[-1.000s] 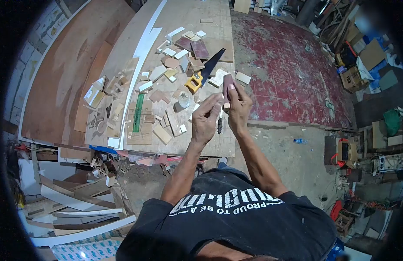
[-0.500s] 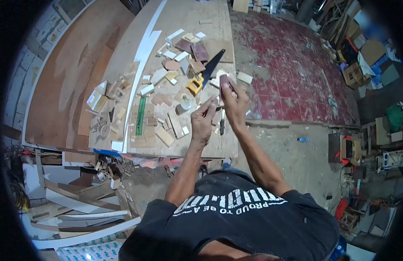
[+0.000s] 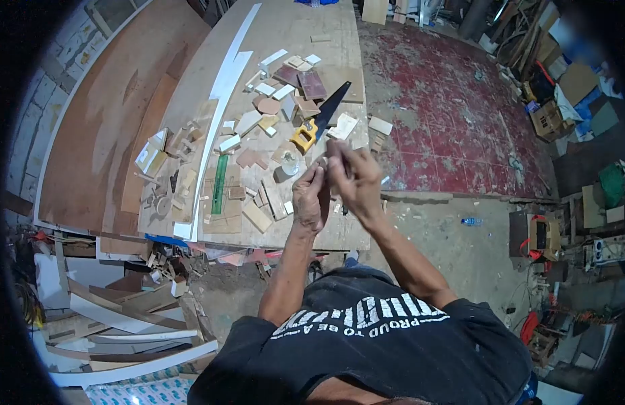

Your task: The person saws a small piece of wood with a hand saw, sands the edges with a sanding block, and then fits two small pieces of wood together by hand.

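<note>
Near the front right of the plywood table, my right hand (image 3: 358,182) is closed on a small dark reddish-brown block (image 3: 336,148), smeared a little by motion. Close on its left, my left hand (image 3: 308,201) is pinched, thumb against fingers, on something small that I cannot make out. Just beyond the hands lies a handsaw with a yellow handle (image 3: 304,135) and a dark blade. A clear jar (image 3: 289,166) stands left of the block, and a green ruler (image 3: 220,183) lies farther left on a thin board.
Small wood offcuts (image 3: 266,106) are scattered over the table (image 3: 285,233). A long white strip (image 3: 224,81) runs along its left part. Dark red floor tiles (image 3: 447,128) lie to the right. Wood scraps (image 3: 116,307) are piled at the lower left, and a cardboard box (image 3: 547,120) sits at the far right.
My right hand and the dark block have moved left and toward my body, closer to my left hand. My left hand has shifted slightly down, its fingers now more upright.
</note>
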Motion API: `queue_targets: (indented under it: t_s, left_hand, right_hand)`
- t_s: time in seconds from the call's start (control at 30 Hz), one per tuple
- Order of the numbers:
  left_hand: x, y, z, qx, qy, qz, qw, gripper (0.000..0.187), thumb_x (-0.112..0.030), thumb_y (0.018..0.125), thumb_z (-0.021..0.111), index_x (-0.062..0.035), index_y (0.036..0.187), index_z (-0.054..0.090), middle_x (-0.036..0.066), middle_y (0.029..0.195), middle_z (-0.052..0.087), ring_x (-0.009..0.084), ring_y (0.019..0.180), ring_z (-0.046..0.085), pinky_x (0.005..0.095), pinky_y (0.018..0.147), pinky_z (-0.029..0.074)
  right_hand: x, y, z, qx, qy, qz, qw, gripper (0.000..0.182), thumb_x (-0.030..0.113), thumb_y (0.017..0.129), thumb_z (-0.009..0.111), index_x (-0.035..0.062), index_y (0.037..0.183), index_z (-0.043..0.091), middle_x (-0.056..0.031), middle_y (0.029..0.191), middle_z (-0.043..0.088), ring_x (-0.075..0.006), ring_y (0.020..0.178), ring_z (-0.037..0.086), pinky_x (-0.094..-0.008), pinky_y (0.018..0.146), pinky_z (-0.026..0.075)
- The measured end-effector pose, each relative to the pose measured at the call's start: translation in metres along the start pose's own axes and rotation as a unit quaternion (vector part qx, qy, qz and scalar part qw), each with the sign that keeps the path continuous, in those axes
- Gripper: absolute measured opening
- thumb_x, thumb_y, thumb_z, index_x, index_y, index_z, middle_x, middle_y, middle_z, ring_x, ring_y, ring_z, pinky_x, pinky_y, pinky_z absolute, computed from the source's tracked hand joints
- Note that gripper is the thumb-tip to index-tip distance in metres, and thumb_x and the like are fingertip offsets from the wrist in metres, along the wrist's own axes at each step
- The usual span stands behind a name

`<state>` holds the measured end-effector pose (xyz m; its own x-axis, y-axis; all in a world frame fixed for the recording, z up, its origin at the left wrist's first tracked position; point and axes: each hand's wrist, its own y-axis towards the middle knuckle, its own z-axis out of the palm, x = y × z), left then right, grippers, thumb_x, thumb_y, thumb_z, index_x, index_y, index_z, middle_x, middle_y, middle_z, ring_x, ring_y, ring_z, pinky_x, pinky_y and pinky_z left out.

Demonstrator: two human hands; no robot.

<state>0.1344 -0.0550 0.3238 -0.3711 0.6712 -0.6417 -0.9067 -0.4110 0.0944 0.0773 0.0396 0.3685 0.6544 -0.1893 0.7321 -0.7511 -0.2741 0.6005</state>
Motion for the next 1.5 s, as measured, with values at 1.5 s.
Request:
queue_targets:
  t_s: [1.5]
  left_hand:
    - [-0.018,-0.008,-0.026,0.004,0.039,-0.035,0.999,0.032,-0.017,0.101,0.048,0.0036,0.122,0.058,0.01,0.112,0.065,0.0155,0.096,0.061,0.0277,0.084,0.046]
  right_hand:
    - [-0.025,-0.006,-0.019,0.13,-0.01,-0.214,0.968,0.043,0.003,0.077,0.071,0.0152,0.118,0.066,-0.0148,0.112,0.059,-0.0292,0.097,0.058,-0.0371,0.081,0.051]
